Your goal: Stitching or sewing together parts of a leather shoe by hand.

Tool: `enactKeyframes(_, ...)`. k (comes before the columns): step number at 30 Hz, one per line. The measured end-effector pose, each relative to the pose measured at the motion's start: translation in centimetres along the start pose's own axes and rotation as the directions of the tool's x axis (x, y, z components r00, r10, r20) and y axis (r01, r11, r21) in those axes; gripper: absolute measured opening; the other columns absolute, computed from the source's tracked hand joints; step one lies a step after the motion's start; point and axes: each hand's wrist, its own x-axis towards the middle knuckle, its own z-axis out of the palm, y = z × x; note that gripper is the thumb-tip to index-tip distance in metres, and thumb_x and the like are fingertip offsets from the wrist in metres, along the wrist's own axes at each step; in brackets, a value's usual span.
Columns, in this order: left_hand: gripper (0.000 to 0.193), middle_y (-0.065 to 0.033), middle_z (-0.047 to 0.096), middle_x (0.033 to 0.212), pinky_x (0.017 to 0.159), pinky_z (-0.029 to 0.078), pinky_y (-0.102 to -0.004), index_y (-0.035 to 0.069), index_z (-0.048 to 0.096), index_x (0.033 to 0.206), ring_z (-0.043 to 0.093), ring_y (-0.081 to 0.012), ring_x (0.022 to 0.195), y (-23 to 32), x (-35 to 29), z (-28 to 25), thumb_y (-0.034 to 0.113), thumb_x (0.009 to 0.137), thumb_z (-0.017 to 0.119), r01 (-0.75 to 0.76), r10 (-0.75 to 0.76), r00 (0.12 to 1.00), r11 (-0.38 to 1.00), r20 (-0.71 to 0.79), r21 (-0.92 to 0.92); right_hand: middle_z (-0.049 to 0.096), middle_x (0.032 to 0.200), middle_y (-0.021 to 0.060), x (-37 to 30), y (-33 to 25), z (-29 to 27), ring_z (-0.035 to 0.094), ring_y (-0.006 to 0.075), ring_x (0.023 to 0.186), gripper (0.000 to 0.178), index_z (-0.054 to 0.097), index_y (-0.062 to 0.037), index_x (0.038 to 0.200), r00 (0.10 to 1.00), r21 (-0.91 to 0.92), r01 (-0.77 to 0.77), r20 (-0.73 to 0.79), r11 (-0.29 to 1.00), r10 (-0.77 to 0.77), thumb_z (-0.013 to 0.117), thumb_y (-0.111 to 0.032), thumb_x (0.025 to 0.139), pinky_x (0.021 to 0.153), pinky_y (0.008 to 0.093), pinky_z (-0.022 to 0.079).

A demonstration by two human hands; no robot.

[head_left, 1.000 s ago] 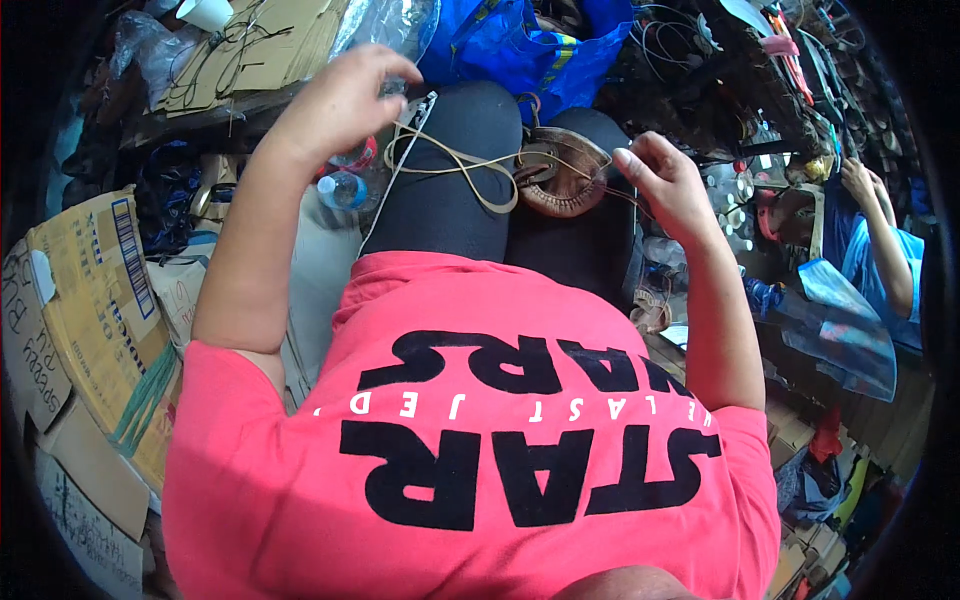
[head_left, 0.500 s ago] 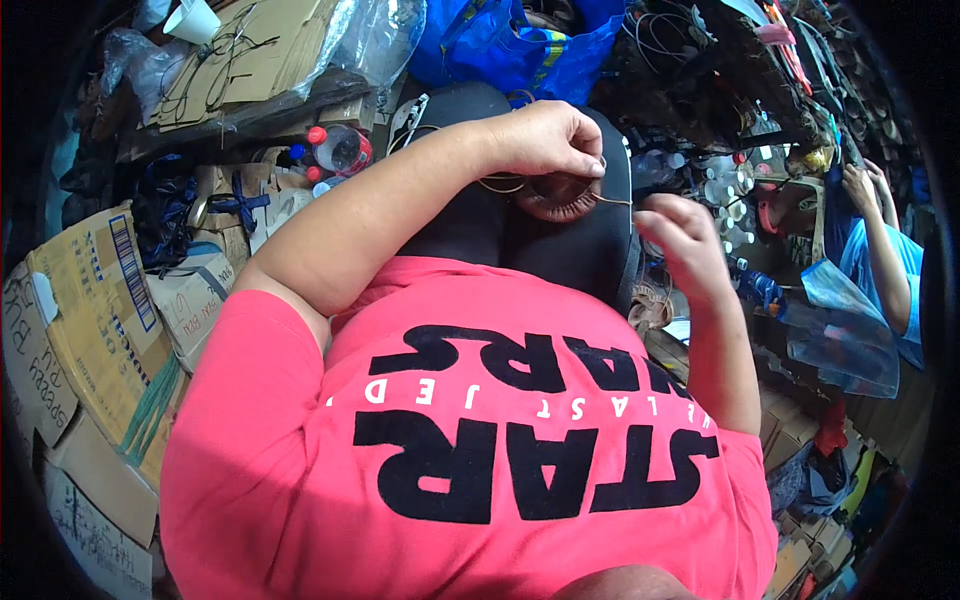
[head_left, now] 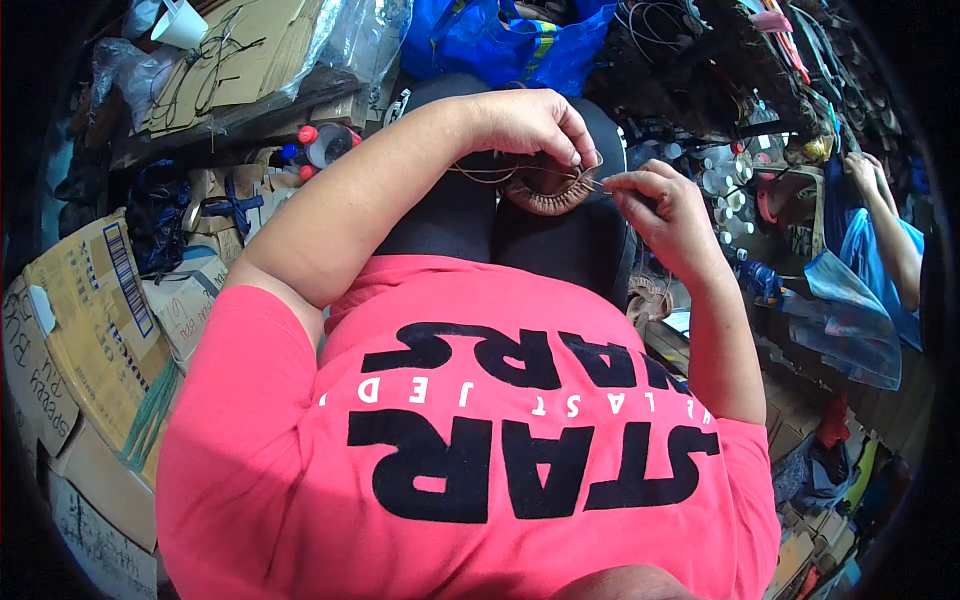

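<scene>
A brown leather shoe upper (head_left: pixel 548 204) with a gathered, puckered seam around its toe sits on my dark-clad lap. My left hand (head_left: pixel 540 125) is over its far side, closed, thumb and fingers pinched at the edge. Right of the shoe, my right hand (head_left: pixel 662 205) is closed on a thin, needle-like piece (head_left: pixel 600 187) that points at the seam. A light thread (head_left: pixel 480 174) loops out to the left of the shoe. Whether the needle's tip is in the leather is too small to tell.
A blue bag (head_left: pixel 510 50) stands beyond my knees. Cardboard boxes (head_left: pixel 90 320) lie at left, near plastic bottles (head_left: pixel 325 148). More bottles (head_left: pixel 722 185) stand at right. Another person's hand (head_left: pixel 862 168) shows at the far right. A second brown shoe piece (head_left: pixel 650 298) lies beside my thigh.
My right hand has moved left and up to the shoe, now with the needle-like piece showing. The shoe has shifted slightly and more thread loops show at its left.
</scene>
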Motion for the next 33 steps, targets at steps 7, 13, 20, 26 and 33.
enactKeyframes(7,0.028,-0.0076,0.069,0.096,0.081,0.049,-0.0249,-0.001,0.068,0.102,0.063,-0.0121,0.084,0.1,0.2,0.0,0.003,0.076,0.058,0.035,-0.035,0.999,0.998,0.004,0.049,0.057,0.076,0.0121,0.2,-1.5,-0.2,0.059,0.0241,0.067,0.017,0.070,-0.0048,0.092,0.998,-0.103,-0.065,0.001,0.993,0.065,0.063,-0.008,0.077,0.062,0.0327,0.047)
enactKeyframes(13,0.030,-0.0065,0.069,0.092,0.077,0.050,-0.0248,0.001,0.069,0.102,0.062,-0.0112,0.080,0.4,0.4,0.1,0.004,0.075,0.058,0.077,-0.078,0.997,0.995,0.021,0.055,0.059,0.078,0.0117,0.3,-1.2,0.5,0.061,0.0238,0.069,0.016,0.070,-0.0050,0.091,1.000,-0.110,-0.013,-0.003,0.994,0.013,0.064,-0.008,0.077,0.064,0.0304,0.047)
enactKeyframes(20,0.028,-0.0048,0.069,0.086,0.074,0.049,-0.0247,0.002,0.070,0.099,0.061,-0.0105,0.076,0.3,1.0,-0.1,0.004,0.073,0.059,0.095,-0.094,0.995,0.993,-0.013,0.074,0.059,0.078,0.0094,0.1,0.1,0.9,0.061,0.0207,0.068,0.015,0.070,-0.0070,0.092,0.997,-0.004,-0.059,-0.054,0.998,0.059,0.068,-0.006,0.077,0.062,0.0295,0.046)
enactKeyframes(26,0.026,-0.0031,0.069,0.085,0.073,0.049,-0.0249,0.003,0.070,0.100,0.061,-0.0095,0.076,0.2,1.8,-0.2,0.005,0.076,0.060,0.109,-0.113,0.993,0.983,0.017,0.150,0.056,0.075,0.0074,1.1,0.3,0.8,0.058,0.0177,0.065,0.015,0.070,-0.0079,0.092,0.998,-0.050,0.054,-0.027,0.997,-0.056,0.068,-0.006,0.078,0.062,0.0279,0.046)
enactKeyframes(33,0.022,-0.0050,0.068,0.092,0.079,0.049,-0.0283,0.004,0.068,0.103,0.062,-0.0132,0.083,-0.5,1.2,-0.3,0.007,0.082,0.064,-0.100,0.081,0.994,0.938,0.072,0.331,0.059,0.087,0.0020,1.7,4.0,0.3,0.056,0.0119,0.090,0.021,0.070,-0.0081,0.100,0.982,0.293,-0.093,0.186,0.952,0.038,0.064,-0.001,0.082,0.078,0.0269,0.045)
